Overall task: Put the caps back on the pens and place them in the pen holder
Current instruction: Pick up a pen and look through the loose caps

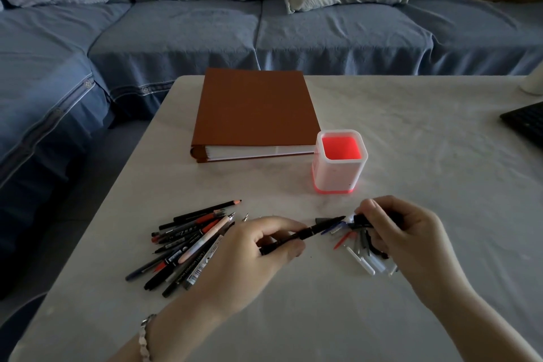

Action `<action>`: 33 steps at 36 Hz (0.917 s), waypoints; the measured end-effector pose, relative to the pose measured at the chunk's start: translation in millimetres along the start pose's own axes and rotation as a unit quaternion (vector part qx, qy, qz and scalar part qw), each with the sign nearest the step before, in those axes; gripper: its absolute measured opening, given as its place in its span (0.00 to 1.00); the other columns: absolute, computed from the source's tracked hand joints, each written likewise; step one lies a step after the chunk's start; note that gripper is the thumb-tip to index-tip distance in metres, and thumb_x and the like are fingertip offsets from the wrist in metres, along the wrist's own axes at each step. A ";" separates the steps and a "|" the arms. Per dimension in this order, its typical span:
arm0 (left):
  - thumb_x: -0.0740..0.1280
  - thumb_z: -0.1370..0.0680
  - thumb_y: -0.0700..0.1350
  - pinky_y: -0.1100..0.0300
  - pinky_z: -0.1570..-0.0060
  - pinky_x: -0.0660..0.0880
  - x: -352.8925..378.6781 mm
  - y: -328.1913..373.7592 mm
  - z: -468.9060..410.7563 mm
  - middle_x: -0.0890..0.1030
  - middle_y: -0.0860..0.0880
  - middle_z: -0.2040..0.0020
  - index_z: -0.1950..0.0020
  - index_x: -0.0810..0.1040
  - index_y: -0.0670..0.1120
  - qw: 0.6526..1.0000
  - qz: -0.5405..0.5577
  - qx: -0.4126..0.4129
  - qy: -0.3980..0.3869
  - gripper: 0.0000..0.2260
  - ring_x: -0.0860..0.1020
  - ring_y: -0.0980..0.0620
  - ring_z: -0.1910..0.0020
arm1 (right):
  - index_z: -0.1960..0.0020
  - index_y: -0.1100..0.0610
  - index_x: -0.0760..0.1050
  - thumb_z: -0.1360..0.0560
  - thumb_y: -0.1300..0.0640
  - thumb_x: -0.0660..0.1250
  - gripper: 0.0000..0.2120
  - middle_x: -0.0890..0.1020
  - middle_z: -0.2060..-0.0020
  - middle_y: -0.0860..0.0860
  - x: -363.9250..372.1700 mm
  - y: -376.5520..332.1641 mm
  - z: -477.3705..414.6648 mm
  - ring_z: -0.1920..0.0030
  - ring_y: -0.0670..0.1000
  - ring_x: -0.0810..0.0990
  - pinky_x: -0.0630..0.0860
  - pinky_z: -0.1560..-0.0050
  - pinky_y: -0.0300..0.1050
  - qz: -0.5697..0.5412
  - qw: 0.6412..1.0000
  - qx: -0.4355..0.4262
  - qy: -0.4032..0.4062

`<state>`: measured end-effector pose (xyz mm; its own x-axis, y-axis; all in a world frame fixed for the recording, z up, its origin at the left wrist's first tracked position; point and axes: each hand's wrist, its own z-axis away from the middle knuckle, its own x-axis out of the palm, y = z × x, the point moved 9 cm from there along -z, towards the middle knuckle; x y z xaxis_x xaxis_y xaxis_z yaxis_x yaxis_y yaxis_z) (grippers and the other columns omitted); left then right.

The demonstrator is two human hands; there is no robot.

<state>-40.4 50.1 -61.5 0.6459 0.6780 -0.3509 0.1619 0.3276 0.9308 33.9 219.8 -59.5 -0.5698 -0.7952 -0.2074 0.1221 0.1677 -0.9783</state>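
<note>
Capping step under way: left hand (264,239) fingers pinch 1 black pen (302,233) above the worktop (411,132), right hand (393,223) closed on a black cap (360,219) (holder (339,161) empty), alignment likely next.

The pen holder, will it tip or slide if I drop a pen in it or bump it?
The pen holder looks empty and made of thin plastic, so it is probably light and may slide on the smooth table if bumped. It stands taller than its base is wide, so a hard sideways knock could tip it. One dropped pen likely won't.
</note>
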 end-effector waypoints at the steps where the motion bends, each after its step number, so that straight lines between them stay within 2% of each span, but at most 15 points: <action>1: 0.70 0.28 0.41 0.70 0.68 0.68 0.8 1.4 0.5 0.83 0.52 0.63 0.56 0.82 0.56 1.000 -0.001 0.003 -0.003 0.09 0.73 0.60 0.70 | 0.66 0.58 0.77 0.25 0.61 0.63 0.11 0.74 0.82 0.45 2.2 -0.6 0.2 0.81 0.42 0.67 0.63 0.77 0.28 -0.004 1.000 0.000 -0.006; 7: 0.71 0.28 0.42 0.73 0.67 0.68 4.1 3.8 2.9 0.81 0.60 0.64 0.58 0.81 0.60 1.000 -0.030 0.011 -0.001 0.11 0.74 0.61 0.68 | 0.64 0.56 0.75 0.22 0.61 0.57 0.14 0.74 0.82 0.40 12.8 -0.4 2.7 0.79 0.40 0.71 0.64 0.75 0.27 0.035 0.998 -0.023 -0.051; 10: 0.70 0.28 0.42 0.74 0.65 0.68 8.1 4.7 4.6 0.81 0.63 0.63 0.58 0.80 0.61 0.998 -0.051 0.017 -0.016 0.12 0.75 0.62 0.67 | 0.64 0.51 0.75 0.22 0.58 0.57 0.14 0.76 0.77 0.39 18.9 0.1 6.1 0.74 0.40 0.72 0.65 0.71 0.28 0.089 0.991 -0.046 -0.089; 12: 0.71 0.28 0.42 0.74 0.62 0.70 9.9 6.2 5.6 0.81 0.62 0.60 0.57 0.81 0.58 0.997 -0.065 0.030 -0.020 0.09 0.78 0.62 0.63 | 0.64 0.48 0.75 0.22 0.51 0.57 0.14 0.76 0.73 0.42 21.6 2.2 8.6 0.72 0.41 0.71 0.65 0.70 0.29 0.107 0.987 -0.058 -0.107; 14: 0.71 0.28 0.43 0.74 0.61 0.70 11.5 5.5 7.6 0.82 0.60 0.59 0.56 0.81 0.55 0.997 -0.066 0.041 -0.015 0.06 0.79 0.61 0.61 | 0.61 0.45 0.75 0.27 0.41 0.53 0.15 0.75 0.72 0.43 24.3 2.4 11.7 0.72 0.42 0.69 0.64 0.70 0.30 0.116 0.983 -0.077 -0.119; 18: 0.71 0.30 0.45 0.74 0.67 0.68 18.4 -2.6 13.2 0.83 0.55 0.64 0.58 0.82 0.54 0.999 -0.036 0.036 -0.015 0.03 0.76 0.61 0.68 | 0.59 0.44 0.73 0.27 0.41 0.53 0.13 0.76 0.71 0.40 32.8 1.7 22.5 0.71 0.41 0.70 0.65 0.69 0.30 0.130 0.976 -0.112 -0.133; 21: 0.71 0.29 0.38 0.72 0.69 0.67 24.5 -13.6 13.0 0.82 0.54 0.70 0.59 0.83 0.47 0.999 0.034 -0.017 -0.023 0.05 0.74 0.63 0.72 | 0.62 0.49 0.73 0.28 0.35 0.53 0.20 0.77 0.66 0.39 36.6 4.1 27.7 0.68 0.42 0.72 0.67 0.68 0.30 0.132 0.973 -0.133 -0.132; 25: 0.71 0.30 0.36 0.70 0.75 0.63 34.3 -30.9 8.4 0.81 0.52 0.73 0.63 0.82 0.46 0.988 0.112 -0.094 -0.047 0.05 0.68 0.60 0.78 | 0.63 0.57 0.72 0.23 0.47 0.55 0.16 0.76 0.70 0.33 41.4 16.5 28.6 0.69 0.39 0.73 0.66 0.68 0.28 0.123 0.977 -0.099 -0.143; 28: 0.68 0.29 0.34 0.69 0.80 0.57 45.6 -49.5 9.8 0.79 0.48 0.73 0.66 0.81 0.44 0.960 0.186 -0.184 -0.101 0.08 0.63 0.56 0.80 | 0.62 0.60 0.71 0.22 0.57 0.57 0.12 0.76 0.71 0.32 44.6 25.4 30.1 0.71 0.40 0.71 0.65 0.69 0.29 0.141 0.972 -0.080 -0.172; 31: 0.66 0.27 0.36 0.72 0.80 0.53 57.4 -65.5 17.1 0.77 0.48 0.73 0.68 0.81 0.45 0.919 0.246 -0.268 -0.154 0.11 0.59 0.57 0.81 | 0.61 0.60 0.71 0.24 0.52 0.55 0.14 0.77 0.68 0.32 49.2 28.8 30.7 0.69 0.42 0.71 0.66 0.68 0.32 0.153 0.965 -0.088 -0.195; 33: 0.65 0.27 0.37 0.73 0.80 0.52 60.1 -70.7 20.2 0.77 0.48 0.74 0.67 0.81 0.45 0.904 0.263 -0.292 -0.167 0.11 0.59 0.58 0.82 | 0.61 0.59 0.71 0.26 0.50 0.54 0.14 0.78 0.66 0.33 51.5 31.1 29.4 0.67 0.42 0.73 0.67 0.66 0.32 0.152 0.964 -0.087 -0.201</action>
<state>2.0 54.3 -146.4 0.7246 0.6361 0.2651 -0.5911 0.3759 0.7137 32.2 166.9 -100.6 -0.1646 -0.8498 -0.5007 0.0753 0.4953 -0.8654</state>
